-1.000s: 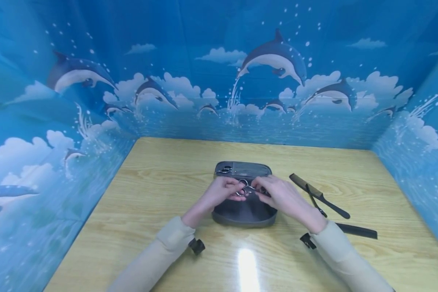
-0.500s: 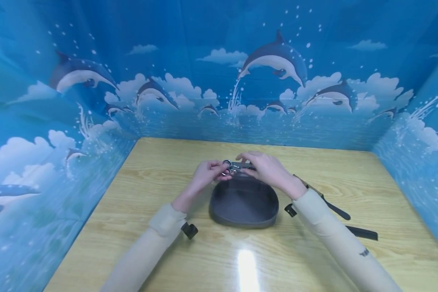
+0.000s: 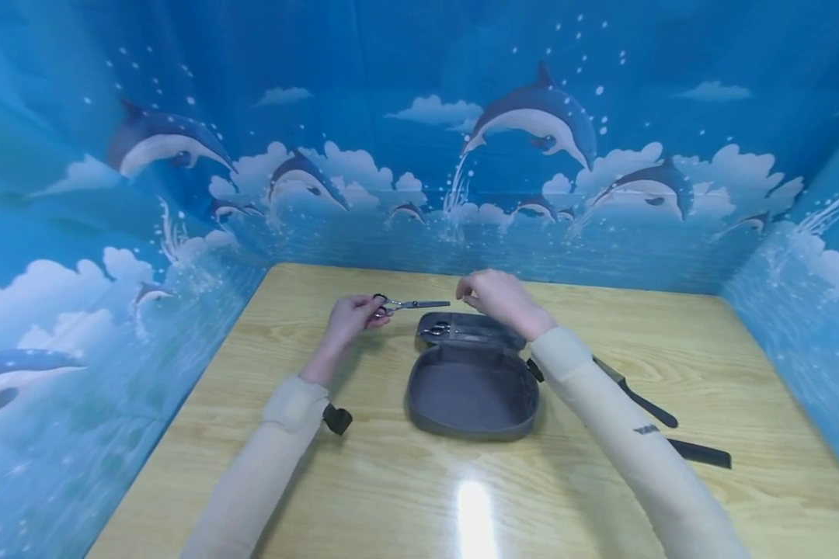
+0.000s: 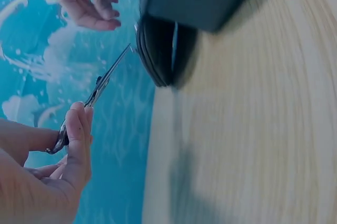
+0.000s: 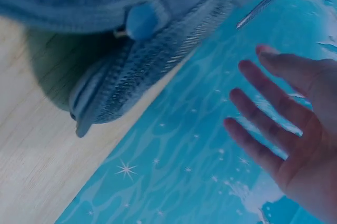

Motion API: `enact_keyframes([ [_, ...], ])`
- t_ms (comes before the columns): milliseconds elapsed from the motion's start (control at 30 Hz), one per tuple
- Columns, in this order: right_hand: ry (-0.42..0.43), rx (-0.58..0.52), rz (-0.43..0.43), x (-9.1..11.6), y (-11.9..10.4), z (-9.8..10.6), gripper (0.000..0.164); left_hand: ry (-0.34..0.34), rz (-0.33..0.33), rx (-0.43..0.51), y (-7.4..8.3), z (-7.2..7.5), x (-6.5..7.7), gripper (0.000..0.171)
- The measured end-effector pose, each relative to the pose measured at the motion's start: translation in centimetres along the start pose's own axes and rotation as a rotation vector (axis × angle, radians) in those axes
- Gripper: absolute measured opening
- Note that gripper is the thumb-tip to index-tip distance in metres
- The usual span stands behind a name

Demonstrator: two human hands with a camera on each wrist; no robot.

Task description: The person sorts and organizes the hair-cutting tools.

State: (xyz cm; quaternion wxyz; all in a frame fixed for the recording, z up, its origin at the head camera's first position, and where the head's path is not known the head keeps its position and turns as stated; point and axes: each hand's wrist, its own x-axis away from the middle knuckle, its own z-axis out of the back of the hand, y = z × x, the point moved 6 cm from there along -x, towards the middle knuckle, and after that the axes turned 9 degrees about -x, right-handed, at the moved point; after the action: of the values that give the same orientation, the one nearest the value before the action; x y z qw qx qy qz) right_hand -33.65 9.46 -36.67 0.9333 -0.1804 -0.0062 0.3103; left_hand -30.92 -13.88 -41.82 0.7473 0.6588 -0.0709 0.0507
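In the head view, my left hand (image 3: 349,318) pinches a pair of silver scissors (image 3: 422,304) by the finger loops, blades pointing right. The left wrist view shows these scissors (image 4: 102,82) with the blades together, held off the table. My right hand (image 3: 499,296) hovers just beyond the blade tips, holding nothing; its fingers (image 5: 263,113) are spread and relaxed in the right wrist view. Below both hands lies an unzipped dark grey case (image 3: 471,431). Its lid lies back, and another pair of scissors (image 3: 435,330) sits in the lid's left part.
Right of the case, a handled comb (image 3: 646,405) lies partly hidden by the right sleeve. Nearer the front is a black comb (image 3: 702,453), also partly covered. A blue dolphin-print curtain (image 3: 363,233) borders the wooden table (image 3: 391,497) at the back and sides.
The scissors have gone from over the case to beyond its left back side, carried by my left hand. My right hand has moved back, away from the scissors, uncovering the case lid.
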Motion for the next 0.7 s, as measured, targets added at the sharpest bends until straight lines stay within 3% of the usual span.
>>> enact_keyframes([
  [233, -0.141, -0.011, 0.062, -1.9, 0.4, -2.7, 0.023, 0.004, 0.031, -0.026, -1.1, 1.0, -0.7, 0.036],
  [433, -0.156, 0.033, 0.073, -2.5, 1.1, -3.7, 0.032, -0.008, 0.068, -0.063, -1.6, 0.7, -1.2, 0.036],
  [700, -0.173, 0.031, 0.078, -3.0, 1.2, -3.9, 0.023, -0.017, 0.102, -0.117, -1.9, 0.6, -2.3, 0.036],
])
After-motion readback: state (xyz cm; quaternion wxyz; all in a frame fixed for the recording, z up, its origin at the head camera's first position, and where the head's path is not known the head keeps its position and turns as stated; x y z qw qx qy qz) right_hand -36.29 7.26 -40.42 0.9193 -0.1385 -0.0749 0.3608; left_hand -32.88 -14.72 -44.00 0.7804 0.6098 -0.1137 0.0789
